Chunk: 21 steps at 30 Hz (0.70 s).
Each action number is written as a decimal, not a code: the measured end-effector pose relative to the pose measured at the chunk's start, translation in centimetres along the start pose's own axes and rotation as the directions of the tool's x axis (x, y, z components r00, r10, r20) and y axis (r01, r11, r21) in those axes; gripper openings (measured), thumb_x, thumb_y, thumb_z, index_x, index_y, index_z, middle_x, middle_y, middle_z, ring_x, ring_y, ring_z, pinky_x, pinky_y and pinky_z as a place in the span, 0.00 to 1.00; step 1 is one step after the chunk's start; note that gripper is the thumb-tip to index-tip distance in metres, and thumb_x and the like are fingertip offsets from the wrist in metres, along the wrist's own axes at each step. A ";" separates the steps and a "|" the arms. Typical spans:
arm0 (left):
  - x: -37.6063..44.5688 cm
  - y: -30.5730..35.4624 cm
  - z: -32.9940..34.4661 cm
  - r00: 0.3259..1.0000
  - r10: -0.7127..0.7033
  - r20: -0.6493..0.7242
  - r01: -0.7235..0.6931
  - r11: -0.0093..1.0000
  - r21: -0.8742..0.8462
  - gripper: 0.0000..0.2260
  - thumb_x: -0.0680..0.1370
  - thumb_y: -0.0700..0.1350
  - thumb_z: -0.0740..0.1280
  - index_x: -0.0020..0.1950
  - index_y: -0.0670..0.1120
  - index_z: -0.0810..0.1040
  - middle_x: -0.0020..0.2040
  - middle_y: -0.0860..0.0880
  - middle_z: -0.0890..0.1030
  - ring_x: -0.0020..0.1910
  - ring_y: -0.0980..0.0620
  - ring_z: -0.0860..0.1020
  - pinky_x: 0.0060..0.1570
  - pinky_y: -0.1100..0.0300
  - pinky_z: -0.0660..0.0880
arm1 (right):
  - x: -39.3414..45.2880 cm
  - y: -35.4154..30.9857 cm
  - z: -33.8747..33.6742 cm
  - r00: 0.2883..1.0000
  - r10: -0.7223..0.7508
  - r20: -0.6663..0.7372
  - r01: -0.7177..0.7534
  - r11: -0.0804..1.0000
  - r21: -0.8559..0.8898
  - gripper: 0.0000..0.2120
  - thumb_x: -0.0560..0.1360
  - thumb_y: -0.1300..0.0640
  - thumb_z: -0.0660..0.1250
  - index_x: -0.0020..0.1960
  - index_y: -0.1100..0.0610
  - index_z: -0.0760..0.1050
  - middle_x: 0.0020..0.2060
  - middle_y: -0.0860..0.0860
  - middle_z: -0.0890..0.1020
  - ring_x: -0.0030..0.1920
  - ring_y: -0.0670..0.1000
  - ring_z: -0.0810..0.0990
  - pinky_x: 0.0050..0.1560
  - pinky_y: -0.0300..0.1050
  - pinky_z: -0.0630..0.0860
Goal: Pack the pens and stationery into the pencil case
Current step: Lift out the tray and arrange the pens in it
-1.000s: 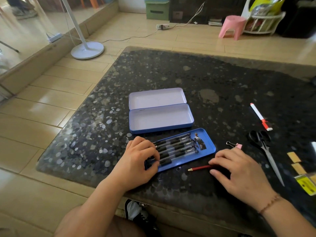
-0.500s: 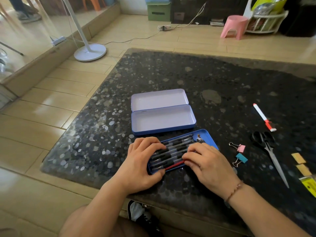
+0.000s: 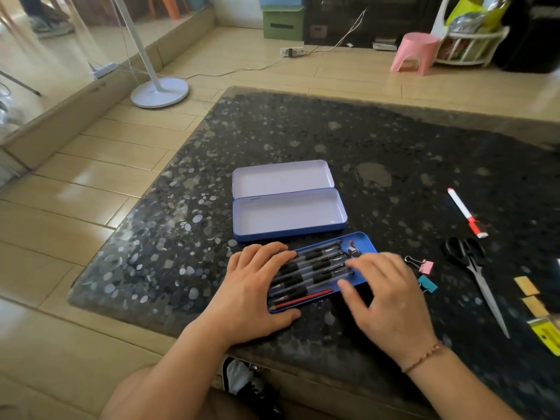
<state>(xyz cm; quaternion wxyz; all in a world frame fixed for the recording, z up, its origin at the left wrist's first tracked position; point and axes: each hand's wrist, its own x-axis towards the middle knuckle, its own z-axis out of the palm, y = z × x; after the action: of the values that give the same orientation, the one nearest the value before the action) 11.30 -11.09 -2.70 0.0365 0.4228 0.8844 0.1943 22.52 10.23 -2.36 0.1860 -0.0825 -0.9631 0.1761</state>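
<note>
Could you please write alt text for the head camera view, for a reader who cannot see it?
Two bare hands, left hand and right hand, rest on a blue tray of black pens and one red pencil on a dark speckled table. An open pencil case lies behind; clips, scissors and a marker lie to the right.

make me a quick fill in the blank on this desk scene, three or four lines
1. The red pencil lies in the blue ____ beside the black pens.
2. The open pencil case behind it holds ____.
3. The scissors have ____ handles.
4. Two binder clips lie by the right hand: one pink, one ____.

Missing words: tray; nothing; black; teal
</note>
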 end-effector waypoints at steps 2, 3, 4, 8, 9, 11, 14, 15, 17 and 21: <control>0.0 0.0 0.1 1.000 0.005 0.023 -0.006 1.000 0.030 0.37 0.67 0.68 0.66 0.73 0.58 0.60 0.71 0.61 0.61 0.70 0.55 0.58 0.69 0.57 0.52 | 0.8 0.7 -0.1 0.996 0.081 0.042 -0.079 0.995 -0.053 0.24 0.74 0.39 0.56 0.60 0.54 0.75 0.54 0.49 0.79 0.60 0.51 0.72 0.63 0.49 0.69; 0.1 0.0 0.1 1.000 0.005 0.029 -0.006 0.999 0.039 0.37 0.68 0.69 0.65 0.73 0.58 0.60 0.71 0.61 0.61 0.70 0.55 0.59 0.69 0.57 0.52 | 1.1 0.8 0.0 0.991 0.098 0.086 -0.090 0.992 -0.089 0.27 0.74 0.38 0.54 0.63 0.55 0.73 0.58 0.51 0.78 0.63 0.52 0.70 0.66 0.51 0.66; 0.1 0.0 0.1 1.000 0.002 0.031 -0.003 0.999 0.042 0.37 0.68 0.69 0.65 0.73 0.58 0.60 0.71 0.61 0.62 0.70 0.55 0.59 0.69 0.57 0.52 | 1.3 0.9 0.1 0.986 0.102 0.134 -0.086 0.989 -0.119 0.31 0.74 0.36 0.51 0.67 0.55 0.70 0.62 0.52 0.77 0.67 0.53 0.68 0.69 0.52 0.63; 0.1 -0.2 0.1 1.000 -0.021 0.012 0.020 0.999 0.036 0.37 0.67 0.69 0.65 0.72 0.57 0.64 0.69 0.60 0.65 0.69 0.54 0.61 0.69 0.56 0.53 | 1.7 0.4 0.3 0.964 0.098 0.247 -0.071 0.991 -0.116 0.36 0.73 0.32 0.45 0.75 0.52 0.55 0.70 0.50 0.69 0.73 0.48 0.59 0.74 0.52 0.48; 0.0 -0.2 0.2 1.000 -0.024 0.005 0.023 0.999 0.037 0.36 0.67 0.70 0.65 0.72 0.56 0.65 0.69 0.60 0.65 0.68 0.54 0.62 0.69 0.55 0.54 | 1.6 0.3 0.4 0.964 0.088 0.253 -0.064 0.993 -0.103 0.37 0.73 0.32 0.46 0.75 0.51 0.53 0.70 0.50 0.69 0.73 0.47 0.59 0.75 0.52 0.47; -0.1 -0.3 0.2 1.000 -0.028 -0.001 0.028 0.999 0.045 0.36 0.67 0.70 0.65 0.72 0.56 0.65 0.68 0.60 0.65 0.68 0.53 0.62 0.69 0.55 0.54 | 1.3 0.2 0.6 0.964 0.076 0.255 -0.054 0.994 -0.091 0.37 0.73 0.32 0.47 0.76 0.51 0.51 0.70 0.49 0.69 0.73 0.45 0.59 0.75 0.52 0.46; -0.1 -0.2 0.2 1.000 -0.023 0.000 0.023 0.999 0.036 0.37 0.67 0.70 0.65 0.72 0.57 0.64 0.69 0.59 0.64 0.69 0.53 0.62 0.69 0.54 0.54 | 1.4 0.5 0.5 0.962 0.100 0.255 -0.079 0.993 -0.091 0.38 0.72 0.30 0.47 0.76 0.49 0.46 0.73 0.49 0.63 0.75 0.45 0.53 0.75 0.52 0.45; -0.1 -0.2 0.2 1.000 -0.021 0.006 0.021 0.999 0.031 0.37 0.67 0.70 0.65 0.73 0.57 0.63 0.70 0.59 0.64 0.69 0.53 0.62 0.70 0.54 0.55 | 1.5 0.7 0.5 0.957 0.104 0.271 -0.083 0.993 -0.088 0.39 0.72 0.29 0.46 0.76 0.48 0.42 0.75 0.48 0.59 0.75 0.45 0.49 0.75 0.52 0.44; 0.0 -0.1 0.3 0.999 -0.026 0.024 0.025 0.999 0.031 0.38 0.67 0.71 0.64 0.74 0.58 0.61 0.71 0.59 0.63 0.69 0.54 0.61 0.70 0.53 0.55 | 1.9 0.8 0.5 0.945 0.084 0.317 -0.060 0.995 -0.083 0.41 0.71 0.27 0.42 0.75 0.48 0.34 0.76 0.48 0.53 0.75 0.44 0.42 0.75 0.53 0.41; 0.1 -0.2 0.5 0.998 -0.056 0.032 0.056 0.998 0.009 0.39 0.67 0.72 0.64 0.74 0.58 0.59 0.71 0.59 0.63 0.69 0.55 0.61 0.70 0.53 0.56 | 2.4 0.5 0.8 0.930 0.047 0.364 -0.013 0.995 -0.095 0.42 0.71 0.27 0.39 0.74 0.49 0.31 0.77 0.48 0.48 0.74 0.44 0.37 0.73 0.57 0.36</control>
<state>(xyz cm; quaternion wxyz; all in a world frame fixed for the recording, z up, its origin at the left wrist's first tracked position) 11.15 -10.96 -3.20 0.0544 0.4009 0.8961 0.1827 20.09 10.99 -2.50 -0.0035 -0.0714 -0.9865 0.1473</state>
